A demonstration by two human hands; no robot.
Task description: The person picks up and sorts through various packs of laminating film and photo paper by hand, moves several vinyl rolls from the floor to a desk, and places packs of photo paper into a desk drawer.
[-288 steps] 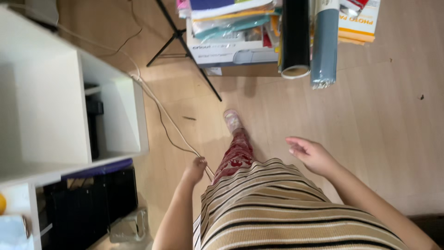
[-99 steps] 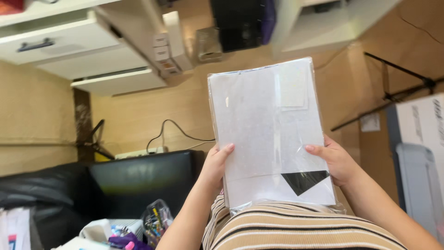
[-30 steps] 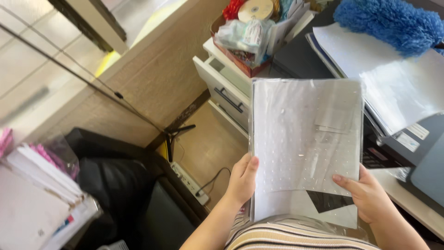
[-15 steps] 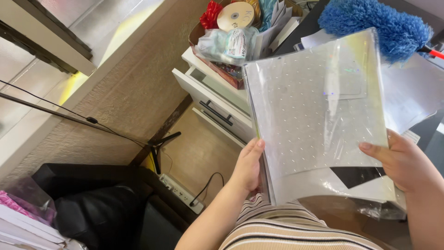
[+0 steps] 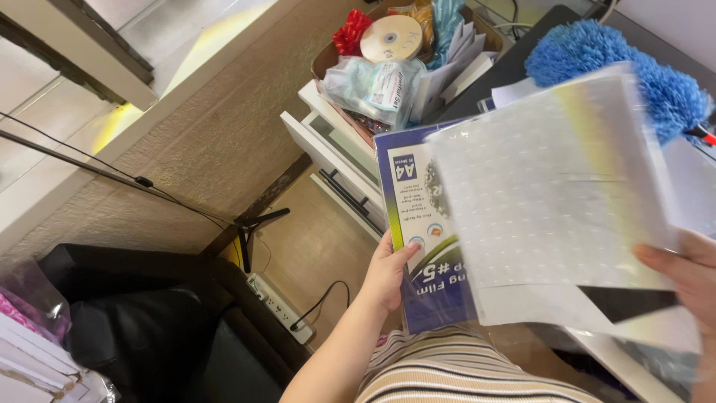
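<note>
While the left hand (image 5: 388,272) gripped the near-left edge of a purple pack (image 5: 418,246), thumb on its face and the other fingers curled behind, the right hand (image 5: 682,276) at the far right edge of view pinched a clear dotted sheet (image 5: 552,186), with one finger visible on top and the rest hidden. That sheet lay lifted over the pack, overlapping its right part, its long axis running from near to far and tilted to the right. The pack lay just right of the left fingers; the sheet lay left of the right fingers, so each hand held the edge closer to it. A black corner (image 5: 623,302) showed beneath the sheet.

Counted: two hands, one pack, one dotted sheet clearly seen, though more sheets may have lain under it. Beyond stood white drawers (image 5: 335,160), a cluttered box (image 5: 328,63) holding one disc (image 5: 391,37), and one blue duster (image 5: 641,71) at far right.
</note>
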